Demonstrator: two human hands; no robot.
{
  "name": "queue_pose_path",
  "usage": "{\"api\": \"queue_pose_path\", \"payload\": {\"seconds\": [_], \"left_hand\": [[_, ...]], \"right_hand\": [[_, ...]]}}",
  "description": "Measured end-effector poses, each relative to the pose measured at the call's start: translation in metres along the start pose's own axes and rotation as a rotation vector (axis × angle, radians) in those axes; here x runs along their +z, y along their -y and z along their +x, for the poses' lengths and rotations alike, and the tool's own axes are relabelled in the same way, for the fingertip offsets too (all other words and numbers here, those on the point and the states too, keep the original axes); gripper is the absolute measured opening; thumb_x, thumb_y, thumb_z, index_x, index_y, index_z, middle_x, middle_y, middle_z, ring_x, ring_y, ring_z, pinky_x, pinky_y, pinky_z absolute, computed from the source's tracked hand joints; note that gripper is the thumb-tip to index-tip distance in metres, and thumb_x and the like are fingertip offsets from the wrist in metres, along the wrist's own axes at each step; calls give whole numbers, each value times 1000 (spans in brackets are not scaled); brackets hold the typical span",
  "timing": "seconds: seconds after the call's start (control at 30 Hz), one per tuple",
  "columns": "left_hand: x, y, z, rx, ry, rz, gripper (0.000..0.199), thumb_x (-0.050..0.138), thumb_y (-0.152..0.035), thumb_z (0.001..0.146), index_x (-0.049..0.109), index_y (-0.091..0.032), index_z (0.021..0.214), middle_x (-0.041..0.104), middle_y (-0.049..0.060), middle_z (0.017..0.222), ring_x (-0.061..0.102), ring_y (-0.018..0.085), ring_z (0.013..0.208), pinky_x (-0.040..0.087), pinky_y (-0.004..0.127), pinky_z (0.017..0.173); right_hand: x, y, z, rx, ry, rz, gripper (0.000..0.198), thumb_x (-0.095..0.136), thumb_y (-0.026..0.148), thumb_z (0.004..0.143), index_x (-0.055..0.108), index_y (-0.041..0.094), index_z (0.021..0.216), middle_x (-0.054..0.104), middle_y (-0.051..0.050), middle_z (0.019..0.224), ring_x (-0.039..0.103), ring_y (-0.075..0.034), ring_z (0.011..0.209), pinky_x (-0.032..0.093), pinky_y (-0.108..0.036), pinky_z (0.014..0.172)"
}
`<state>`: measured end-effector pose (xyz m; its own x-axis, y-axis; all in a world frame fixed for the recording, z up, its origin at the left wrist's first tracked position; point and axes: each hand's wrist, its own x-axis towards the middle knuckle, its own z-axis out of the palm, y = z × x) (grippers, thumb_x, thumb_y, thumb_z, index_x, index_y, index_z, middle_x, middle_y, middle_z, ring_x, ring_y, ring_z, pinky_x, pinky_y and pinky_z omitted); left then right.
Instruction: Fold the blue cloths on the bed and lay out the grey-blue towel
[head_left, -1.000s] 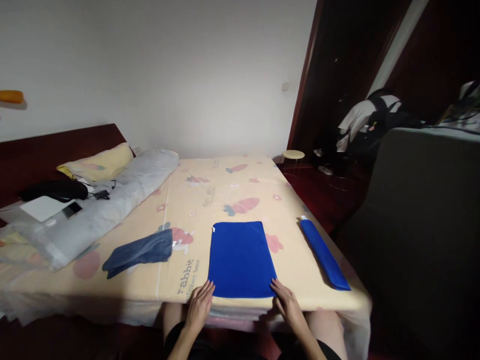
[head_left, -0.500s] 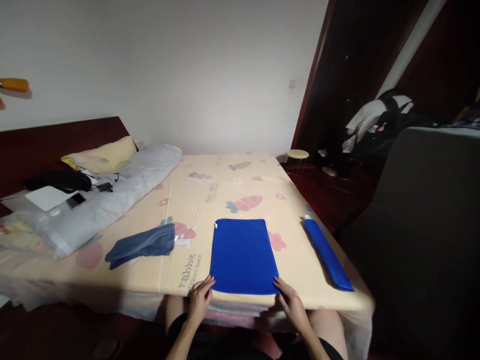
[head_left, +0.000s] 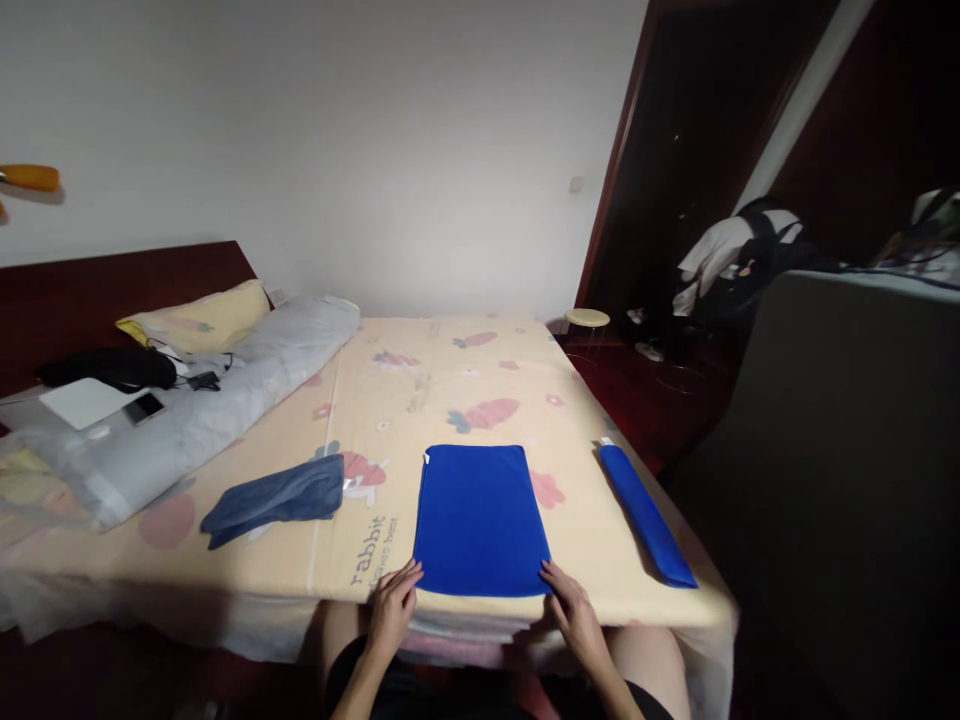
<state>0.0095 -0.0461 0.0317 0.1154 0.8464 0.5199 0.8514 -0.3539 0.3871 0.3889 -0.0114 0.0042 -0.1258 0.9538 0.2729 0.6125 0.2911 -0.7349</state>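
Bright middle, murky edges, kinda soft overall
Bed (head_left: 585,520) and wall (head_left: 420,150) are lit okay in the center, but the wall greys off leftward and the door (head_left: 667,200) side goes nearly black. Soft shadow over the bed's front left, thin dark one along the roll's (head_left: 646,513) left side. Cloth (head_left: 480,520) is one flat blue slab, small print (head_left: 388,550) is mushy, edges look wide-lens stretched.

The left hand (head_left: 395,600) and right hand (head_left: 576,608) are held palm-down and apart, with fingers (head_left: 406,575) angled forward and inward. Both forearms (head_left: 361,679) are stretched forward, and the knees (head_left: 649,650) are spread outside them.
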Motion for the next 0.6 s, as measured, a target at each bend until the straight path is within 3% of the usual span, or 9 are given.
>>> {"api": "queue_pose_path", "payload": {"seconds": [0.1, 0.23, 0.43, 0.53, 0.6], "left_hand": [[-9, 2, 2, 68, -2, 39, 40, 47, -4, 81, 70, -26, 103, 76, 2, 106, 69, 19, 102, 56, 38, 88], [-25, 0, 6, 45, 35, 41, 35, 51, -5, 80, 72, -27, 97, 77, 1, 96, 69, 21, 95, 53, 41, 86], [-30, 1, 19, -206, 82, -223, 24, 56, -9, 72, 70, -27, 78, 75, 3, 103, 65, 24, 105, 49, 45, 96], [-25, 9, 30, -270, 100, -343, 17, 55, -11, 70, 65, -25, 73, 72, 5, 117, 60, 24, 119, 46, 45, 103], [-23, 13, 39, -293, 141, -423, 14, 53, -14, 72, 63, -24, 75, 73, 5, 114, 62, 22, 117, 50, 40, 100]], "right_hand": [[-3, -3, 1, 2, 8, 3, 38, 43, 33, 88, 67, 23, 115, 63, -11, 130, 57, -26, 122, 47, -53, 104], [-12, -4, 3, -15, 1, 16, 33, 48, 36, 85, 70, 24, 107, 67, -11, 123, 61, -27, 117, 49, -54, 101], [-32, 13, 12, 112, -6, 186, 27, 58, 45, 79, 74, 26, 90, 71, -11, 112, 63, -31, 109, 43, -58, 102], [-37, 20, 24, 134, -6, 255, 28, 61, 49, 75, 72, 24, 81, 71, -12, 114, 60, -31, 115, 43, -54, 104], [-39, 24, 33, 147, 5, 310, 33, 59, 52, 74, 71, 22, 79, 71, -13, 113, 59, -31, 116, 47, -49, 101]]}}
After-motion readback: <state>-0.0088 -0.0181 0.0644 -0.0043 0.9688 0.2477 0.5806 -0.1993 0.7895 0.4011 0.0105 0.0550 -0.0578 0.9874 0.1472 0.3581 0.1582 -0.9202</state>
